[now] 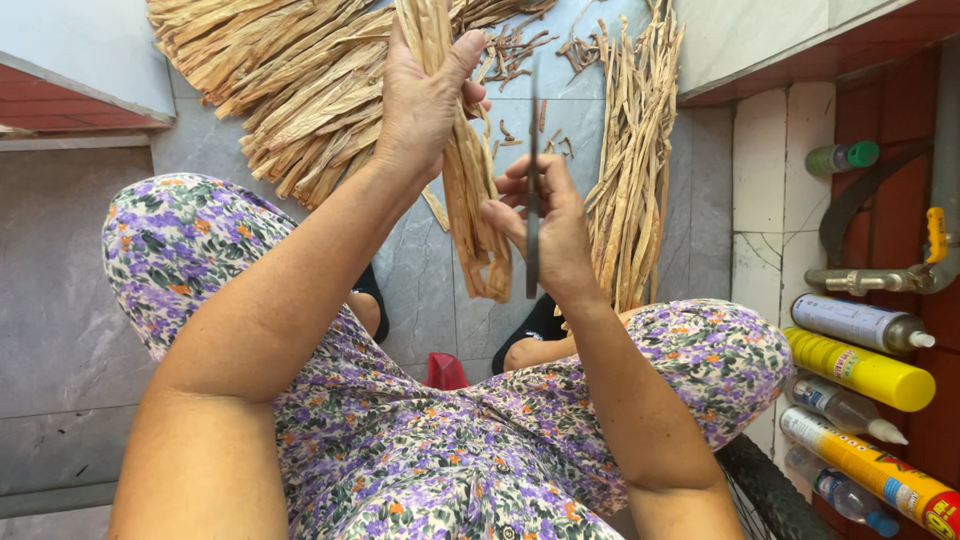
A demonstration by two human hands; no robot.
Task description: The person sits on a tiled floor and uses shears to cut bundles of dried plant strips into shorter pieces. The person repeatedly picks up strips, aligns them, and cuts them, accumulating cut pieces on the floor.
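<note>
Floral-clothed lap (420,440) nearest, left hand (425,95) raised, fingers clamped round dried strip bundle (470,170), right hand (545,225) gripping dark blade (532,200) upright, bare floor tiles (60,300) left

Strip pile (290,80) left, strip bundle (630,170) right.

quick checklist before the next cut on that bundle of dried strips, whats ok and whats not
1. Left hand grips the bundle of dried strips near its top: ok.
2. Right hand holds the knife upright beside the bundle: ok.
3. Blade edge against the strips: cannot tell, it is seen edge-on.
4. Right fingers clear of the edge: cannot tell.
5. Bundle's lower end hangs free above the tiled floor, apart from the feet: ok.
6. Sorted strips and the larger pile lie clear of the hands: ok.
</note>
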